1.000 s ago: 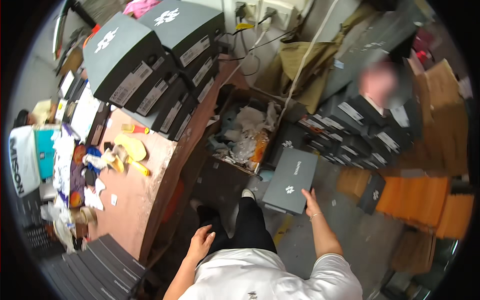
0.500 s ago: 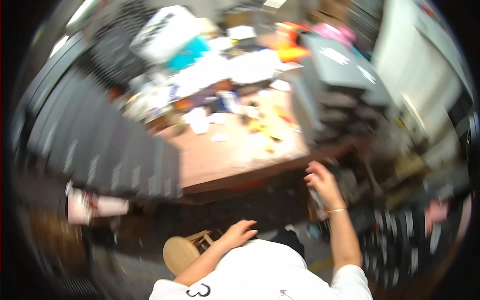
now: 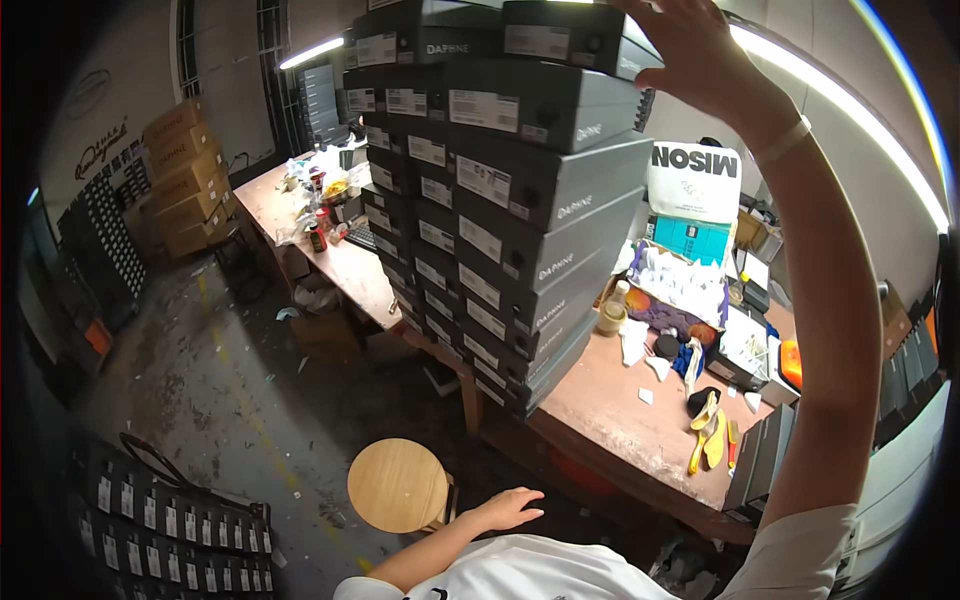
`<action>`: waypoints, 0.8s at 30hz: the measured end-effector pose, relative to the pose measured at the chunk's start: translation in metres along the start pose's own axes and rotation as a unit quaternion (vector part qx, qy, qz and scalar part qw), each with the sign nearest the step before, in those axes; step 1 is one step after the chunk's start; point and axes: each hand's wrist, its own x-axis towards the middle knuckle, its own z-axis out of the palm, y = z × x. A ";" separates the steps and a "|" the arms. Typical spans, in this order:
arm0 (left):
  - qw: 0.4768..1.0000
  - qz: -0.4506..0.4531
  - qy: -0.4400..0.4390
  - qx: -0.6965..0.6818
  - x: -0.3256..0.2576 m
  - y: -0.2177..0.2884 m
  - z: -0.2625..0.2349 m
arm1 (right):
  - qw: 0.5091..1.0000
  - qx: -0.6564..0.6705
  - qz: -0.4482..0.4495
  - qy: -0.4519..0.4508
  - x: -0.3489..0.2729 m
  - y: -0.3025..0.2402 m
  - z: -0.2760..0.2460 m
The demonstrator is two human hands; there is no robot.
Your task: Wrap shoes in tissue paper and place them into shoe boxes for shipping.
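Note:
A tall stack of dark grey shoeboxes (image 3: 520, 230) stands on the near end of a wooden table (image 3: 620, 410). My right arm reaches up along the stack's right side. My right hand (image 3: 700, 50) lies with spread fingers against the end of the top box (image 3: 570, 35), and I cannot see it gripping the box. My left hand (image 3: 510, 507) hangs low in front of my white shirt, fingers loosely apart and holding nothing. It is just right of a round wooden stool (image 3: 398, 485).
On the table right of the stack lie a white bag (image 3: 695, 180), a teal box, loose paper, yellow insoles (image 3: 708, 440) and upright grey boxes (image 3: 760, 455). Brown cartons (image 3: 185, 175) line the far left wall. Rows of dark labelled boxes (image 3: 170, 510) cover the floor at lower left.
The view has swung from looking down at the table to facing the box stack. My right arm has risen to the top box. My left hand stays low.

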 end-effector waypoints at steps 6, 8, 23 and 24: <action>1.000 -0.010 -0.023 -0.002 0.003 -0.020 -0.010 | 0.986 -0.034 0.067 -0.148 0.057 -0.012 0.079; 1.000 0.004 -0.030 0.001 0.007 -0.018 -0.014 | 0.991 -0.049 0.083 -0.093 0.049 0.005 0.089; 0.572 0.057 0.045 -0.817 0.191 0.137 -0.054 | 0.940 0.243 0.213 -0.106 -0.407 -0.007 0.040; 0.580 0.081 0.013 -0.810 0.209 0.143 -0.054 | 0.916 0.324 0.191 -0.139 -0.423 -0.016 0.058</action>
